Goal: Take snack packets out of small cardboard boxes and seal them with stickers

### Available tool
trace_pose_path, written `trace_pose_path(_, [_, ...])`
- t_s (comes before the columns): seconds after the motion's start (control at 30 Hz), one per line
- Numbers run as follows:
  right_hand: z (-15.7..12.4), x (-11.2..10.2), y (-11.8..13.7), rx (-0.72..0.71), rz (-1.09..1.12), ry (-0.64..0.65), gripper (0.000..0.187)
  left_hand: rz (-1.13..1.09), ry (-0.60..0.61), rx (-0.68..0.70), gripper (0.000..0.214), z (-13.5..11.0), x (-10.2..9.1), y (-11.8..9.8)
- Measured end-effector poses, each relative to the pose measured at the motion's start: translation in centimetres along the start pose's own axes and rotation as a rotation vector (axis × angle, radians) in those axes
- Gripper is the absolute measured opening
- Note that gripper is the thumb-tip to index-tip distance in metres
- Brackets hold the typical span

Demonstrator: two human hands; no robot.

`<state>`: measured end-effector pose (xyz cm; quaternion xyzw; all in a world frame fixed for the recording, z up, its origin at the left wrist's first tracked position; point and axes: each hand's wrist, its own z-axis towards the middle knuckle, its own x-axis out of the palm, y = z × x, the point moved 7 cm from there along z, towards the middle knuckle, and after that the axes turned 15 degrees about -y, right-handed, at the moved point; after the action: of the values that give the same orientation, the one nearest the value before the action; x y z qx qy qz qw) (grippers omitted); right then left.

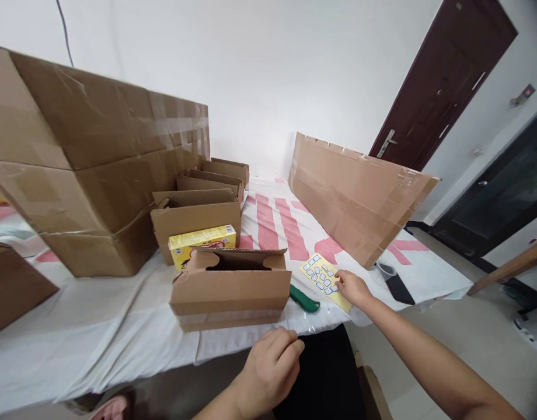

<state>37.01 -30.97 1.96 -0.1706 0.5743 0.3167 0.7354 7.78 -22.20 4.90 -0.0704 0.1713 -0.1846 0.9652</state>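
My right hand (352, 287) reaches to a yellow sheet of stickers (316, 269) lying near the table's front edge. Its thumb and fingers are pinched together at one of the white, blue-edged stickers. Below the front edge, my left hand (275, 366) is curled closed, and anything inside its fingers is hidden. Just beyond it stands an open-topped cardboard box (233, 297). Between box and sheet lies a green-handled tool (304, 298), partly hidden by the box.
Behind the near box are a yellow printed box (202, 240) and several open cardboard boxes (202, 216) in a row. Large taped cartons (119, 146) rise on the left. A cardboard panel (351, 192) stands at right, near a black phone-like object (400, 288) and a tape roll (386, 269).
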Motion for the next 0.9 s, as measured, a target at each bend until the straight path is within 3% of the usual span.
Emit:
trace_pose_path(0.13, [-0.3, -1.8, 2.1, -0.083, 0.107, -0.099, 0.021, -0.028, -0.101, 0.064, 0.026, 2.1, -2.9, -0.2])
trace_pose_path(0.23, [-1.2, -2.7, 5.1, -0.189, 0.214, -0.134, 0.020, 0.016, -0.255, 0.048, 0.030, 3.9, -6.9, 0.9])
trace_pose_path(0.37, [-2.9, -4.5, 9.8, -0.396, 0.385, -0.207, 0.024, 0.213, -0.537, -0.103, 0.034, 5.2, -13.5, 5.0])
trace_pose_path(0.43, [-3.7, -5.9, 11.9, -0.498, 0.479, -0.287, 0.031, 0.327, -0.614, -0.238, 0.027, 5.1, -16.1, 7.9])
trace_pose_path(0.53, [-4.3, -7.9, 14.0, -0.559, 0.592, -0.387, 0.038, 0.331, -0.478, -0.450, 0.026, 4.7, -17.0, 12.1])
trace_pose_path(0.6, [-4.4, -9.1, 15.4, -0.581, 0.670, -0.378, 0.034, 0.242, -0.331, -0.484, 0.028, 4.6, -16.3, 13.3])
trace_pose_path(0.67, [-4.1, -10.2, 17.0, -0.596, 0.749, -0.299, 0.031, 0.146, -0.189, -0.466, 0.026, 4.7, -15.4, 13.2])
trace_pose_path(0.77, [-3.3, -11.7, 19.9, -0.609, 0.837, -0.077, 0.032, 0.021, 0.015, -0.455, 0.018, 4.7, -14.5, 11.9])
trace_pose_path(0.9, [-2.9, -13.1, 24.7, -0.709, 0.691, 0.236, 0.033, -0.026, 0.261, -0.385, 0.014, 5.2, -14.1, 9.5])
